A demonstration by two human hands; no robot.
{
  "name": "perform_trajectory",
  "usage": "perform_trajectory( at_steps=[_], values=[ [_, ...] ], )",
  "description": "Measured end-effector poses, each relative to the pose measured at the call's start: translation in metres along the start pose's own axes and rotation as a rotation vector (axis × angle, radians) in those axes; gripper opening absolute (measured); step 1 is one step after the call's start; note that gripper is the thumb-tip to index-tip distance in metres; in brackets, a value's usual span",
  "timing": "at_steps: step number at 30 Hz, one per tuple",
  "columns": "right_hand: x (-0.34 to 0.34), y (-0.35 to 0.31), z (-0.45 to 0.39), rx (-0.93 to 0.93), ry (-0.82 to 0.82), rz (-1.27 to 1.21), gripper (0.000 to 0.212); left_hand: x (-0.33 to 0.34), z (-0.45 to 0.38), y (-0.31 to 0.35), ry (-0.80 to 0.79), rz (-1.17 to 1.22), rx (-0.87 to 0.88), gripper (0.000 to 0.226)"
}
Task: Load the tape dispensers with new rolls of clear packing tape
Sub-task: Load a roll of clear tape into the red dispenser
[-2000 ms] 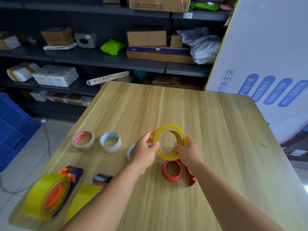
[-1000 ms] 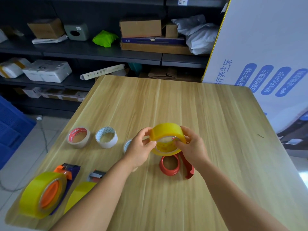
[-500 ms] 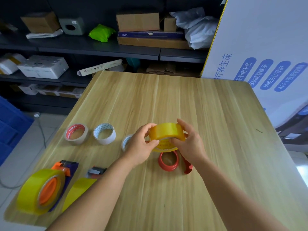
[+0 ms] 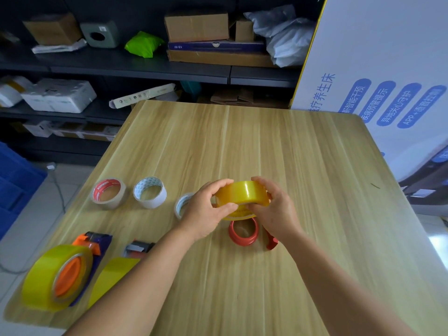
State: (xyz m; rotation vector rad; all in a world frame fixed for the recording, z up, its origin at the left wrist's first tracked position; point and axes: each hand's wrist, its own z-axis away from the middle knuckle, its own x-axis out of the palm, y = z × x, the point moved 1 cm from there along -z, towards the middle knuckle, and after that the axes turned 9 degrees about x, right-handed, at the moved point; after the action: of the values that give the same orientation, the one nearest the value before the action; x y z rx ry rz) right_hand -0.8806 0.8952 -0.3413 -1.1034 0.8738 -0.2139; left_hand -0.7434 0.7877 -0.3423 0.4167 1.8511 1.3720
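Both hands grip one yellowish clear tape roll (image 4: 242, 195), held just above the wood table (image 4: 278, 146), roll tipped so its outer band faces the camera. Left hand (image 4: 206, 214) pinches the roll's left side, thumb on the near edge and fingers curled over the top; right hand (image 4: 275, 209) clamps the right side the same way. Directly below the roll, nearer the camera, a red dispenser (image 4: 244, 232) lies on the table w/ its round hub empty; a red part of it pokes out right of the right wrist. Left of the roll, partly hidden behind the left hand, sits a pale roll w/ blue-printed core (image 4: 181, 203). Further left of the roll, a white roll (image 4: 150, 192), then a tan roll w/ red core (image 4: 108, 193), all flat on the table. Well left of the roll and nearer the camera, at the table's near-left corner, an orange-and-blue dispenser (image 4: 93, 241) carries a big yellow roll (image 4: 48, 277); beside it a 2nd loaded dispenser (image 4: 138, 248), mostly hidden by the left forearm. Shelves w/ boxes (image 4: 196, 25) stand beyond the table.
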Motion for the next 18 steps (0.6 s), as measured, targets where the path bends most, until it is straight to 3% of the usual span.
perform_trajectory(
  at_steps=[4, 7, 18],
  values=[
    [-0.004, -0.001, -0.002, 0.020, -0.022, -0.003, 0.070, 0.002, 0.002, -0.002, 0.058, 0.137, -0.006, 0.051],
    [-0.004, 0.002, -0.003, 0.046, -0.028, 0.009, 0.066, 0.004, 0.003, -0.001, 0.074, 0.158, 0.004, 0.054],
    [0.000, 0.012, -0.005, 0.094, -0.093, -0.050, 0.052, 0.006, 0.000, 0.003, 0.109, -0.040, 0.004, 0.028]
  ],
)
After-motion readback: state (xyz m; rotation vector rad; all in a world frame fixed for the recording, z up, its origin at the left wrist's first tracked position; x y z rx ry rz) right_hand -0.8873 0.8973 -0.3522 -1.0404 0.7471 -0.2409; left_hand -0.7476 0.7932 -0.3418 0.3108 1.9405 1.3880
